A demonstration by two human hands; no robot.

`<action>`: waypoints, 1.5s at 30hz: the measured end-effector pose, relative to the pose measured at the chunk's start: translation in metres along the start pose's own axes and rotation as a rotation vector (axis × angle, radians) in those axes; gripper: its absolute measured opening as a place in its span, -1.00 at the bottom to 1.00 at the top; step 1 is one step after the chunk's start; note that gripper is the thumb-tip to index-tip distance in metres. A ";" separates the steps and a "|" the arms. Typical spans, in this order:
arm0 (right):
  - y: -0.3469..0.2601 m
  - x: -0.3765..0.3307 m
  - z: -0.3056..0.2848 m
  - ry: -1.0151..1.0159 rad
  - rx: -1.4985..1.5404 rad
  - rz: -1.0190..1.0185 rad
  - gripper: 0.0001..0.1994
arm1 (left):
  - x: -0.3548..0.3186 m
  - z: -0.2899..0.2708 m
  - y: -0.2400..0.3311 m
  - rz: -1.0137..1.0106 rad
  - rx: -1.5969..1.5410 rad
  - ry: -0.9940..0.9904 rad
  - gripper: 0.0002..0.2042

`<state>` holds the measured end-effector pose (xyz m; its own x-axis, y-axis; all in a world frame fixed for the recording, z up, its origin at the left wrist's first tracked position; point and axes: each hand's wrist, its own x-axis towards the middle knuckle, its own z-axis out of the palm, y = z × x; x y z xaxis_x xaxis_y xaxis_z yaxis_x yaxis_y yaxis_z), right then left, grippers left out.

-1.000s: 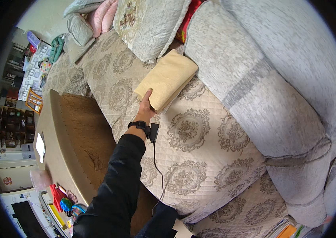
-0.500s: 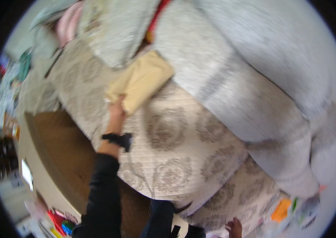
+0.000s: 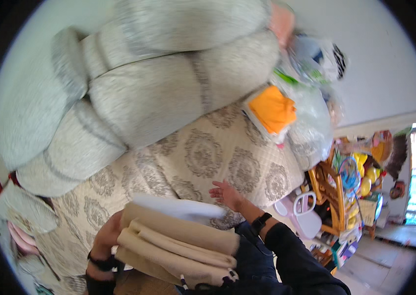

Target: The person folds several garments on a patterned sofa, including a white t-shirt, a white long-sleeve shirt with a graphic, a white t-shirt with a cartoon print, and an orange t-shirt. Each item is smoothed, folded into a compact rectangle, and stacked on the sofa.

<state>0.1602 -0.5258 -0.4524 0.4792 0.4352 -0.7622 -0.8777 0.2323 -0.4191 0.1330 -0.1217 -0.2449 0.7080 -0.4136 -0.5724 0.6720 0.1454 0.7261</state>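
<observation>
A thick folded beige cloth bundle (image 3: 183, 246) is held close to my body, with dark-and-white cord ends at its lower right corner. My left hand (image 3: 108, 231) grips the bundle's left end; its fingers are partly hidden behind the fabric. A blurred white piece (image 3: 181, 206) shows along the bundle's far side, and I cannot tell what it is. My right hand (image 3: 227, 195) is open with fingers spread, holding nothing, over the patterned quilted sofa cover (image 3: 203, 155). An orange folded cloth (image 3: 271, 110) lies on a pale stack at the cover's far right.
Grey fabric-covered back cushions (image 3: 144, 96) run along the wall. Clear plastic bags (image 3: 311, 118) sit at the sofa's right end. Beyond stand a pale pink plastic stool (image 3: 307, 216) and a wooden rack (image 3: 333, 191) crowded with toys. Pillows (image 3: 23, 209) lie at the far left.
The view has swung to the right. My left hand has drawn back from the far cushions and holds the bundle near my body. My right hand has come fully into view over the sofa.
</observation>
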 end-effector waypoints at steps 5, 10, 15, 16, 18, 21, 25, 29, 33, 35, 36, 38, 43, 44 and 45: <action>-0.022 -0.081 -0.111 -0.460 0.759 -0.012 -0.21 | 0.255 0.168 0.026 -0.055 0.301 -0.694 -0.24; -0.040 -0.175 -0.271 -0.043 0.855 -0.392 -0.23 | 0.449 0.342 -0.024 -0.218 0.432 -0.590 -0.39; -0.061 -0.175 -0.380 0.260 0.929 -0.648 -0.25 | 0.563 0.420 -0.062 -0.171 0.735 -0.378 -0.41; -0.062 -0.163 -0.391 0.281 0.952 -0.668 -0.25 | 0.577 0.428 -0.067 -0.090 0.885 -0.325 -0.40; -0.061 -0.133 -0.405 0.289 1.008 -0.679 -0.26 | 0.594 0.442 -0.076 -0.073 1.258 -0.246 -0.39; -0.054 -0.093 -0.411 0.353 1.073 -0.573 -0.27 | 0.590 0.458 -0.090 0.029 1.554 -0.030 -0.36; -0.052 -0.075 -0.409 0.205 1.137 -0.567 -0.30 | 0.574 0.462 -0.094 0.072 1.755 0.124 -0.35; -0.064 -0.073 -0.404 0.197 1.168 -0.541 -0.33 | 0.577 0.462 -0.096 -0.009 1.629 0.063 -0.41; -0.069 -0.065 -0.410 0.178 1.151 -0.545 -0.35 | 0.585 0.467 -0.111 0.292 1.652 0.224 -0.45; -0.065 -0.061 -0.417 0.187 1.151 -0.537 -0.36 | 0.587 0.469 -0.119 0.143 1.642 0.226 -0.46; -0.061 -0.062 -0.421 0.185 1.150 -0.537 -0.37 | 0.587 0.471 -0.122 0.226 1.625 0.227 -0.46; -0.055 -0.070 -0.427 0.175 1.159 -0.527 -0.38 | 0.585 0.473 -0.123 0.324 1.667 0.262 -0.46; -0.060 -0.132 -0.409 0.697 0.827 -0.658 -0.41 | 0.556 0.474 -0.109 0.646 1.658 0.129 -0.40; -0.065 -0.147 -0.399 1.023 0.554 -0.662 -0.42 | 0.544 0.473 -0.108 0.775 1.671 0.063 -0.39; -0.071 -0.162 -0.389 1.308 0.255 -0.688 -0.42 | 0.536 0.472 -0.108 0.801 1.671 -0.066 -0.39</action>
<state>0.1472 -0.9514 -0.4914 0.3327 -0.8514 -0.4054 -0.3960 0.2641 -0.8795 0.3373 -0.7833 -0.4502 0.6737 -0.7380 0.0391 -0.6927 -0.6121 0.3815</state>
